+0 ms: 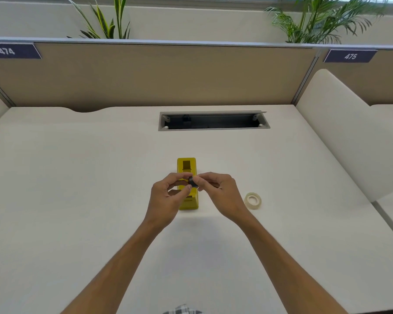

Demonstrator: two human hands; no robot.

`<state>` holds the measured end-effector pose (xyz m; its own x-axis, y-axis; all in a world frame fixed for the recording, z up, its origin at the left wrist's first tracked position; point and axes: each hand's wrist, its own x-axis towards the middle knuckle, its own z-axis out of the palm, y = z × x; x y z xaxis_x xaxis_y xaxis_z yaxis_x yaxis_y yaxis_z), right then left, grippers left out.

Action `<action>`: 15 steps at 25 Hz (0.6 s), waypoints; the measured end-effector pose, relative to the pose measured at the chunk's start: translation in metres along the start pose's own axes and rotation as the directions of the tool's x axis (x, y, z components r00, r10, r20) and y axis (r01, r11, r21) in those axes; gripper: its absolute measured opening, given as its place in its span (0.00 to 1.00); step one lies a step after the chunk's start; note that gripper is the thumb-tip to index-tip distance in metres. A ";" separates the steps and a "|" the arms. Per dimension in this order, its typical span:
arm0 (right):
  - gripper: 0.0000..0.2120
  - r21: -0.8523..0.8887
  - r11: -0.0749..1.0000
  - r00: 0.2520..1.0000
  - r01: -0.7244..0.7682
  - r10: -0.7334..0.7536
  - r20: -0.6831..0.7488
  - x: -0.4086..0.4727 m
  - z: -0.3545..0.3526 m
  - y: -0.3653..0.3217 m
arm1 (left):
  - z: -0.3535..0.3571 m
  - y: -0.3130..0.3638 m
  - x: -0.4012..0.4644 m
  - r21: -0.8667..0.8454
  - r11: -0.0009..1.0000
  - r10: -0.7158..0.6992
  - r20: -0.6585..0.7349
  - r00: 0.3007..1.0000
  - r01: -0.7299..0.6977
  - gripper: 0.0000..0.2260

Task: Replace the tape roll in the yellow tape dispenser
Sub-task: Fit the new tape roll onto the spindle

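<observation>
**Small dark hub pinched over the open dispenser, new roll waiting aside**

Both hands meet just above the yellow tape dispenser (187, 168), which stands lengthwise on the white worktop (77, 177); the left hand (168, 196) and the right hand (220, 191) have their fingers (203, 177) closed together on a small dark hub (192, 181), held between the fingertips of both; whether any old tape remains on it is too small to tell.

The likely trouble is the hub slipping from so fine a pinch; it is round, so it would probably roll across the smooth worktop, perhaps toward the open cable tray (213, 121) farther back. Pulling the two hands apart unevenly could also knock the dispenser, since the hands hang right over its middle and hide the cradle.

The fresh tape roll (253, 201) lies flat to the right, near the right wrist and apart from the dispenser; a careless sweep of the forearm could push it away. Nothing lies between the roll and the dispenser; partition panels and plants stand well behind.
</observation>
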<state>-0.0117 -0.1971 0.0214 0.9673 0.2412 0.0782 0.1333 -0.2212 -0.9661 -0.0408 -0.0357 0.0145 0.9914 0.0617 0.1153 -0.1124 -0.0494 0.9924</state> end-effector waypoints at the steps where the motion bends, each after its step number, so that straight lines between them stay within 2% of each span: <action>1: 0.07 0.047 0.999 1.000 -0.009 0.009 0.001 0.000 0.000 -0.001 | -0.001 0.001 0.000 -0.009 1.000 0.006 0.002 1.000 -0.006 0.16; 4: 0.07 0.156 0.987 1.000 -0.027 0.025 0.013 -0.001 0.000 -0.003 | -0.004 0.004 0.001 -0.037 0.999 0.002 -0.003 1.000 -0.003 0.17; 9: 0.10 0.226 0.974 0.999 -0.025 0.019 0.027 -0.003 -0.003 -0.005 | -0.008 0.004 0.000 -0.039 0.999 -0.030 0.037 0.999 0.031 0.12; 13: 0.14 0.215 0.975 0.997 -0.059 0.048 0.052 -0.005 -0.007 -0.003 | -0.006 0.004 -0.002 -0.039 0.999 -0.026 0.054 0.998 0.028 0.12; 15: 0.14 0.142 0.986 0.997 -0.082 0.080 0.018 -0.005 -0.015 0.003 | -0.005 0.004 -0.002 -0.033 0.999 -0.034 0.037 0.999 0.036 0.12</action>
<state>-0.0124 -0.2132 0.0219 0.9707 0.2401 -0.0039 0.0216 -0.1036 -0.9944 -0.0437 -0.0310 0.0186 0.9965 0.0260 0.0794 -0.0791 -0.0139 0.9968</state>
